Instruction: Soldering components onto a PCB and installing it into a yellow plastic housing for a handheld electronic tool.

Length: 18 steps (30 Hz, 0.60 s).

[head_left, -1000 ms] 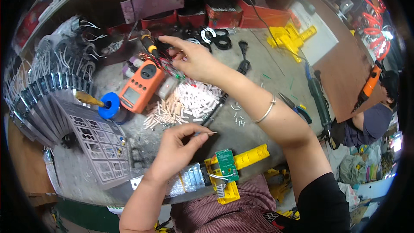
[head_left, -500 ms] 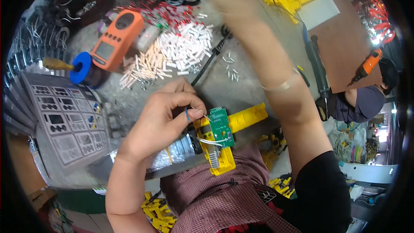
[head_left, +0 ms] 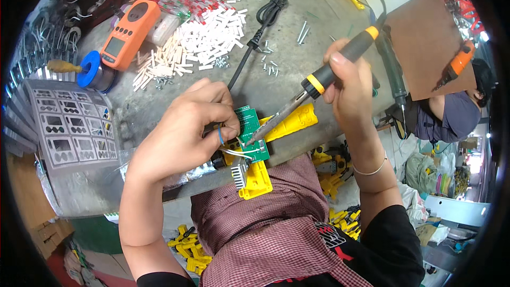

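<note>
My left hand (head_left: pixel 194 125) is closed in a pinch on a thin blue wire (head_left: pixel 220 136) at the left edge of a green circuit board (head_left: pixel 249 122). In my right hand (head_left: pixel 353 82) is a soldering iron (head_left: pixel 319 81) with a black and yellow handle, its tip at the board's lower half. The board lies over a yellow plastic housing (head_left: pixel 295 122) at the table's front edge. White wires (head_left: pixel 241 154) run to the board, and a finned metal heat sink (head_left: pixel 239 177) sits below it. The wire's end is hidden by my fingers.
A black power cord (head_left: pixel 244 64) stretches away from the housing, near loose screws (head_left: pixel 272 68). Farther left lie white sleeves (head_left: pixel 218 32), an orange meter (head_left: pixel 131 34) and a blue spool (head_left: pixel 91 72). An electric screwdriver (head_left: pixel 396 69) is at the right; beyond sits another person (head_left: pixel 451 122).
My right hand has come back from the far side of the table and now holds the soldering iron at the board. My left hand keeps its pinch; the whole view has shifted slightly.
</note>
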Tool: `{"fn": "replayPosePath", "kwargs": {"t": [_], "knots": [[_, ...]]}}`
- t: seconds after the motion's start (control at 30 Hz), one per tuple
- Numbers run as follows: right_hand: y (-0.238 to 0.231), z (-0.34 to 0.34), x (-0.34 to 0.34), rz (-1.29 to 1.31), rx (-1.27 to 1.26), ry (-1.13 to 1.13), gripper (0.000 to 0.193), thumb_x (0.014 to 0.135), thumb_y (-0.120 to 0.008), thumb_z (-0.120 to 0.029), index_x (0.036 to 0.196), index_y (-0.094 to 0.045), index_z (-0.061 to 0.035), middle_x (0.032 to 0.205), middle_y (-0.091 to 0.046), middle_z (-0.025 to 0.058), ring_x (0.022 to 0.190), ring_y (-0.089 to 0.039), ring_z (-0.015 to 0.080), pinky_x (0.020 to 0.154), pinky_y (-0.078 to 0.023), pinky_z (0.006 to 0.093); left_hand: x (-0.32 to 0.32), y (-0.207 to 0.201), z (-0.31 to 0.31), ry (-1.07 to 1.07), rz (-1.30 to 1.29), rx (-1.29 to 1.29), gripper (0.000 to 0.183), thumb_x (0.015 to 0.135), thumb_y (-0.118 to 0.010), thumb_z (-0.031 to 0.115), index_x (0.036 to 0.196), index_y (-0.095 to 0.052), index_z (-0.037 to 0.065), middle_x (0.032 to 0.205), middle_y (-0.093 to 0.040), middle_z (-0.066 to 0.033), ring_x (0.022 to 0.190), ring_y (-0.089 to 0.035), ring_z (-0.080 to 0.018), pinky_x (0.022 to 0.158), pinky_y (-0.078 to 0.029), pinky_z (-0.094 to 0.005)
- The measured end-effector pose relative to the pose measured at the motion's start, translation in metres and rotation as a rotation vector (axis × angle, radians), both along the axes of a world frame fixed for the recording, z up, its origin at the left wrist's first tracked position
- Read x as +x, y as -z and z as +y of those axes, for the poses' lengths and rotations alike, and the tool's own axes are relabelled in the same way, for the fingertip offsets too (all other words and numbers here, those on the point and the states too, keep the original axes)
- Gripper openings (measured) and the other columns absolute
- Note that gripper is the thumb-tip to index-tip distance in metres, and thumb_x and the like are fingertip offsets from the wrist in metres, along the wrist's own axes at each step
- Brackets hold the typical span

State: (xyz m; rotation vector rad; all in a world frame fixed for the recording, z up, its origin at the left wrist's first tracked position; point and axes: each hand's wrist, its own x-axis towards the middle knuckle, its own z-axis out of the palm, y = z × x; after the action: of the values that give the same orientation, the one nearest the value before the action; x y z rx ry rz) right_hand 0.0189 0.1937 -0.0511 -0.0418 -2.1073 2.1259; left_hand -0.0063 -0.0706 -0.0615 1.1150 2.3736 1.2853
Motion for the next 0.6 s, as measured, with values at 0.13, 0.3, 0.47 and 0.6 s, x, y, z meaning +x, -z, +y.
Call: {"fn": "replayPosePath", "kwargs": {"t": [0.13, 0.3, 0.47, 0.6], "knots": [[0.0067, -0.0002, -0.0025, 0.006, 0.000, 0.007, 0.026, 0.092, -0.062, -0.028, 0.097, -0.053, -0.0039, 0.070, -0.052, 0.0003, 0.049, -0.047, 0.0046, 0.044, -0.036, 0.0186, -0.0005, 0.0013, 0.0004, 0.012, 0.037, -0.004, 0.009, 0.066, -0.068, -0.001, 0.073, -0.064, 0.003, 0.082, -0.052, -0.0070, 0.084, -0.050, -0.0246, 0.076, -0.042, -0.0338], [0.0107, -0.0007, -0.0046, 0.029, 0.006, -0.004, 0.025, 0.092, -0.061, -0.027, 0.097, -0.053, -0.0037, 0.070, -0.053, 0.0004, 0.049, -0.047, 0.0047, 0.044, -0.037, 0.0185, 0.0013, -0.0005, -0.0020, 0.013, 0.059, -0.038, 0.009, 0.067, -0.069, -0.002, 0.073, -0.063, 0.003, 0.084, -0.053, -0.0080, 0.085, -0.051, -0.0265, 0.077, -0.043, -0.0351], [0.0106, 0.0005, -0.0032, 0.035, 0.014, -0.006, 0.024, 0.092, -0.060, -0.027, 0.096, -0.053, -0.0039, 0.070, -0.053, 0.0006, 0.049, -0.047, 0.0049, 0.044, -0.036, 0.0186, 0.0006, 0.0015, -0.0030, 0.021, 0.090, -0.025, 0.010, 0.067, -0.068, -0.002, 0.075, -0.064, 0.003, 0.086, -0.055, -0.0084, 0.088, -0.052, -0.0275, 0.079, -0.044, -0.0363], [0.0097, 0.0009, -0.0038, 0.036, 0.023, -0.015, 0.023, 0.092, -0.060, -0.027, 0.095, -0.053, -0.0047, 0.068, -0.052, 0.0006, 0.048, -0.046, 0.0055, 0.044, -0.036, 0.0190, 0.0009, 0.0014, -0.0033, 0.031, 0.089, -0.023, 0.011, 0.067, -0.068, -0.002, 0.076, -0.064, 0.003, 0.087, -0.056, -0.0089, 0.090, -0.053, -0.0280, 0.080, -0.045, -0.0371]]}}
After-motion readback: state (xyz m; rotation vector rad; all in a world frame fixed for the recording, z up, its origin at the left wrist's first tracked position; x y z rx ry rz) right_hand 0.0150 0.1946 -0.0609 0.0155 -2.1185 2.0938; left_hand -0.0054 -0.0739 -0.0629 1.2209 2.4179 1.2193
